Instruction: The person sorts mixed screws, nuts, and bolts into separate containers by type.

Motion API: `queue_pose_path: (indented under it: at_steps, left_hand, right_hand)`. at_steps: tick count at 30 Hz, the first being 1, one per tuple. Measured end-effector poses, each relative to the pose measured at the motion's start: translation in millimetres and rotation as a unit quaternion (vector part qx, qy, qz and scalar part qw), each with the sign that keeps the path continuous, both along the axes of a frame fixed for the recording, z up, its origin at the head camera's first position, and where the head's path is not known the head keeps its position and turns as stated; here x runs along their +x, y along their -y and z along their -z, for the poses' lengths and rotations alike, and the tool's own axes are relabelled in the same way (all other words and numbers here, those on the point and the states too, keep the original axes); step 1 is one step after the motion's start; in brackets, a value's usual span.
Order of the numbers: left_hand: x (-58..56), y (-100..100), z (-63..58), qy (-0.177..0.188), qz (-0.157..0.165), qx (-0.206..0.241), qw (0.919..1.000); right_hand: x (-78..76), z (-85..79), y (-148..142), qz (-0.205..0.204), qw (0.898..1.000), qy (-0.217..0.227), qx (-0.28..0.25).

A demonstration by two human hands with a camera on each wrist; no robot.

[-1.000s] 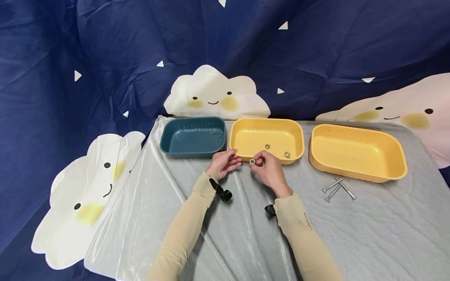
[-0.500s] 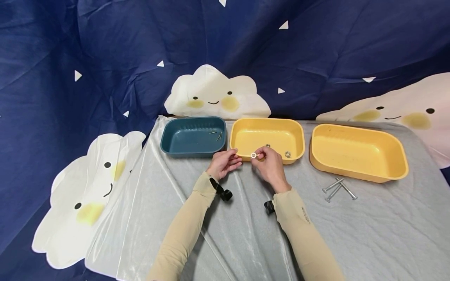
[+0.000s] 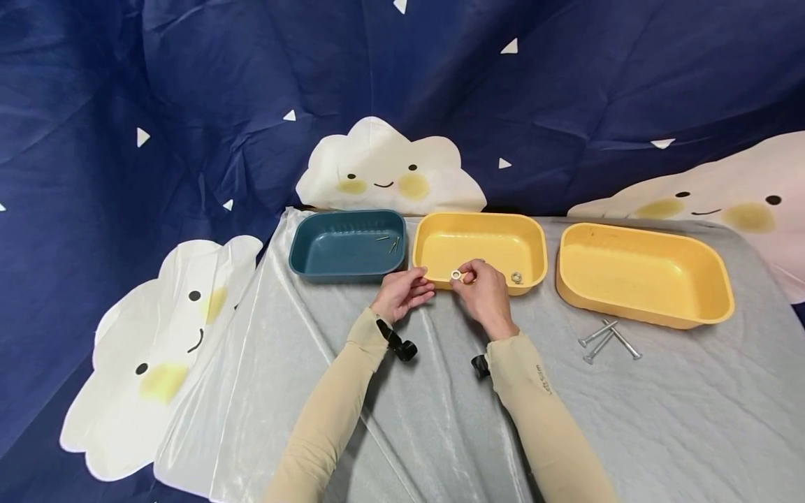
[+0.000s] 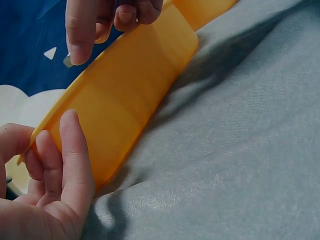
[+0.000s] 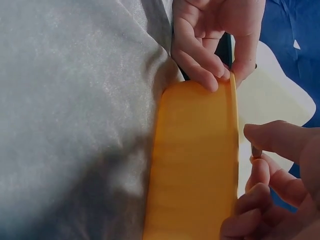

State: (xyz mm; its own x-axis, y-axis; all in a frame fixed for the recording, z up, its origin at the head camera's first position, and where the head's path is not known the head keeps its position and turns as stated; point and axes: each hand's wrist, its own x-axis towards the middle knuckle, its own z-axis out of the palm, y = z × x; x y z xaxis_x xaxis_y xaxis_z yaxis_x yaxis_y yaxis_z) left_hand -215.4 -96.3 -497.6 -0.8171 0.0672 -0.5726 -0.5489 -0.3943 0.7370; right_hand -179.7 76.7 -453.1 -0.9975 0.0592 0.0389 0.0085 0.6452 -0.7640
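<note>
My left hand (image 3: 400,294) pinches the front left rim of the middle yellow bin (image 3: 478,222), thumb over the edge and fingers against the outer wall, as the left wrist view also shows. Between thumb and fingertips, my right hand (image 3: 486,297) holds a small metal nut (image 3: 455,275) just above that bin's front rim. Inside the same bin a second nut (image 3: 516,277) lies near the right end. Another nut is mostly hidden behind the right hand's fingers. In the right wrist view the held nut (image 5: 256,151) shows edge-on.
A dark teal bin (image 3: 342,267) with several small thin screws (image 3: 394,244) stands at the left. To the right is a larger yellow bin (image 3: 648,307). In front of it, long bolts (image 3: 608,340) lie crossed on the grey cloth (image 3: 679,412).
The right hand has lifted the nut slightly, from in front of the middle bin's wall to above its rim, now covering most of one nut inside. My left hand keeps its hold.
</note>
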Motion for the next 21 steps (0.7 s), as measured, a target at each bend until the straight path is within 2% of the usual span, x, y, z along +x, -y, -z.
queue_pose_path:
  at_steps: [21]
  left_hand:
    - [-0.9, -1.1, 0.9, -0.002, 0.002, 0.004, 1.0]
  right_hand:
    - [-4.0, -3.2, 1.6, 0.005, 0.999, 0.03, 0.035]
